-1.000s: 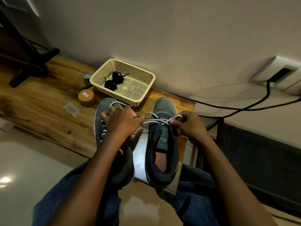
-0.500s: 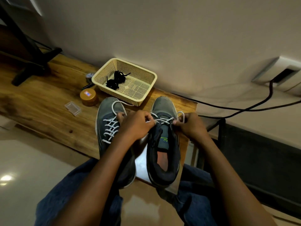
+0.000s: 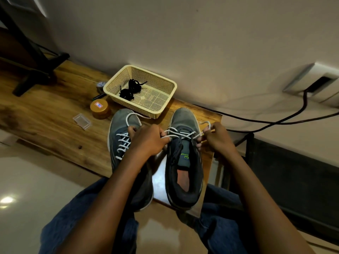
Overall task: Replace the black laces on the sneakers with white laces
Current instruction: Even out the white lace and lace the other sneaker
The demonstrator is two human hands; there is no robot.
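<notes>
Two grey sneakers stand side by side on the wooden table (image 3: pixel 45 123), toes toward the wall. The left sneaker (image 3: pixel 121 129) carries a white lace crossed through several eyelets. The right sneaker (image 3: pixel 185 162) has a white lace (image 3: pixel 178 133) crossed over its front eyelets only; its tongue and inside lie bare. My left hand (image 3: pixel 148 139) pinches one end of that lace at the shoe's left side. My right hand (image 3: pixel 216 138) pinches the other end at the right side. Black laces (image 3: pixel 131 89) lie bundled in the cream basket (image 3: pixel 159 110).
A round amber jar (image 3: pixel 100 109) and a small clear plastic case (image 3: pixel 82 121) sit left of the sneakers. Black cables (image 3: pixel 275 121) run from a wall socket at the right. A dark stand (image 3: pixel 34 70) rests on the table's far left. My knees are below the table edge.
My left hand has moved right, off the left sneaker and up to the right sneaker's side, uncovering the laced left shoe. The white lace between my hands is shorter and tighter.
</notes>
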